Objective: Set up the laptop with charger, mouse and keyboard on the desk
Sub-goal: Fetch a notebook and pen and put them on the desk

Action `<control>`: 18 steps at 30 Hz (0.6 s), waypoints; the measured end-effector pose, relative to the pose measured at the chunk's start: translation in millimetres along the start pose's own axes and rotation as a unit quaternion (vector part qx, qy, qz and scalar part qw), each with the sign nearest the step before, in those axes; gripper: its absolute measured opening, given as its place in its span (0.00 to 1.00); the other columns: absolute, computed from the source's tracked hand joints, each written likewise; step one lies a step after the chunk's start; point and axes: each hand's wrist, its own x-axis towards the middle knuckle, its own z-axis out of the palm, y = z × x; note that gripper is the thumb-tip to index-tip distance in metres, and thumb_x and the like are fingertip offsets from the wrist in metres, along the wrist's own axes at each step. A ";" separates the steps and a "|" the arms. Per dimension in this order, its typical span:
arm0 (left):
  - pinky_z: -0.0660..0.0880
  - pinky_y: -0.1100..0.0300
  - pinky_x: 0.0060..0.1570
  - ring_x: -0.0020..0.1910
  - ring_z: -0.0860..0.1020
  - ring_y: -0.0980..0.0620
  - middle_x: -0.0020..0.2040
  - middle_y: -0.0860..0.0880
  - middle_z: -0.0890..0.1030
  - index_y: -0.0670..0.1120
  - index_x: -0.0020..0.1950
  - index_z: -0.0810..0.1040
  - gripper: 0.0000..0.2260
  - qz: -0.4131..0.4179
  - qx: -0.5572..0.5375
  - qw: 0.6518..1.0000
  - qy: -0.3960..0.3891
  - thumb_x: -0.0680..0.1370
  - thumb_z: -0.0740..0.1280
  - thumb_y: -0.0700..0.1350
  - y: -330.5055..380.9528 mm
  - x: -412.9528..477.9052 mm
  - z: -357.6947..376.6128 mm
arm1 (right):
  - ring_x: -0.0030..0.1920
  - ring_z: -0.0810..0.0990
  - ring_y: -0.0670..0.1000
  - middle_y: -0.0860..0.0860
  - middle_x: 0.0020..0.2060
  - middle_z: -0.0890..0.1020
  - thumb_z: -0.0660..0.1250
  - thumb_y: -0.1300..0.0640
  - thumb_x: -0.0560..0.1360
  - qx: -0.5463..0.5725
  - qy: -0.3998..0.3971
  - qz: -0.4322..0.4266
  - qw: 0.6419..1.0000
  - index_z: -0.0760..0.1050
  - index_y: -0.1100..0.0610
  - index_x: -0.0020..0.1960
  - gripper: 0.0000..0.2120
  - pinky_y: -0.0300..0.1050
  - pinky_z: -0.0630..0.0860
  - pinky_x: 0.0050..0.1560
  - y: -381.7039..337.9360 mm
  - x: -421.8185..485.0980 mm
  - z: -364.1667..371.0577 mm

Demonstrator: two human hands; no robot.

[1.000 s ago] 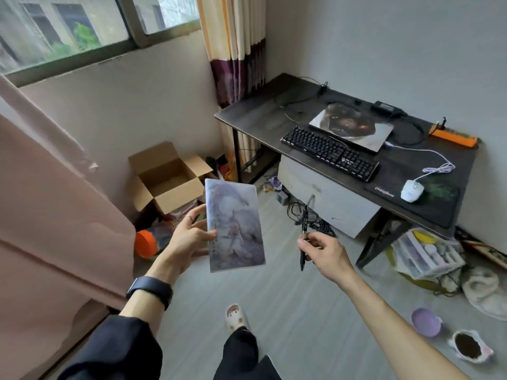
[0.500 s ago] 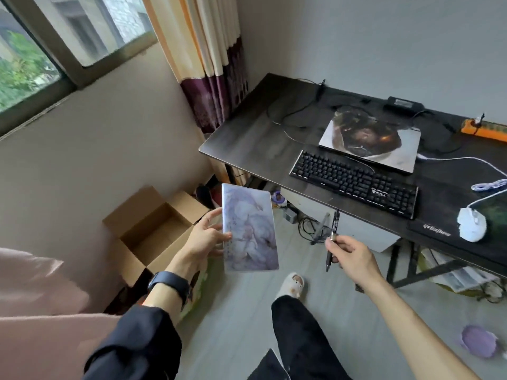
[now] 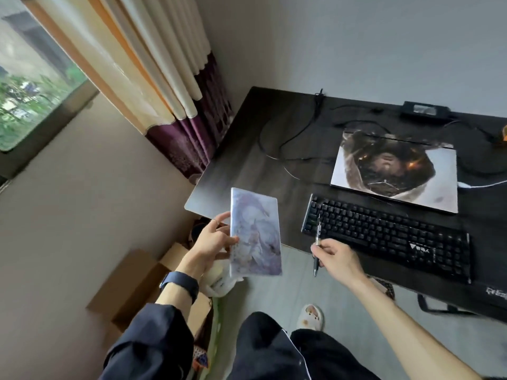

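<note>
Starting far left: window (image 3: pixel 33 86), then a cream curtain (image 3: pixel 153 78) with a purple hem hanging by the desk's back left corner. Cardboard box (image 3: pixel 129 292) sits on the floor below, against the wall.

Left hand (image 3: pixel 211 242), watch (image 3: pixel 179 285) on the wrist, grips a notebook (image 3: pixel 255 234) by its left edge. Fingers are loosely spread along that edge, index tip sticking out on top. The notebook is upright, cover facing the camera, in the air at the near left corner of the desk (image 3: pixel 247 160).

Right hand (image 3: pixel 337 259) pinches a pen (image 3: pixel 317 245) between thumb and curled fingers. The pen is near vertical and overlaps the keyboard's left end in view; can't tell if they touch.

Keyboard (image 3: pixel 384 237), black, lies flat along the desk's front edge. Laptop (image 3: pixel 395 174) is closed and just behind it, with a dark picture on the lid. Charger (image 3: pixel 424 111) brick sits at the back edge by the wall, behind the laptop. Its black cable (image 3: pixel 285 138) loops across the desk to the left; can't tell if it's plugged into the laptop.

One slipper (image 3: pixel 310 316) is on the floor below the hands.
</note>
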 end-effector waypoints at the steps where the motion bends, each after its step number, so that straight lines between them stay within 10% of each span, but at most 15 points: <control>1: 0.80 0.50 0.41 0.53 0.83 0.43 0.56 0.48 0.84 0.56 0.68 0.71 0.30 -0.006 -0.002 1.000 -0.008 0.73 0.66 0.29 6.9 13.2 -1.2 | 0.41 0.85 0.47 0.45 0.39 0.86 0.71 0.47 0.74 -0.006 -0.001 0.006 1.000 0.83 0.49 0.44 0.06 0.46 0.78 0.50 -6.5 8.4 4.4; 18: 0.79 0.60 0.31 0.43 0.82 0.52 0.50 0.48 0.84 0.51 0.67 0.71 0.25 -0.060 0.128 0.986 -0.084 0.74 0.65 0.30 90.0 257.1 -36.6 | 0.44 0.82 0.49 0.46 0.38 0.85 0.68 0.48 0.78 -0.093 0.060 0.147 0.983 0.81 0.53 0.47 0.09 0.39 0.72 0.41 -98.5 135.1 64.6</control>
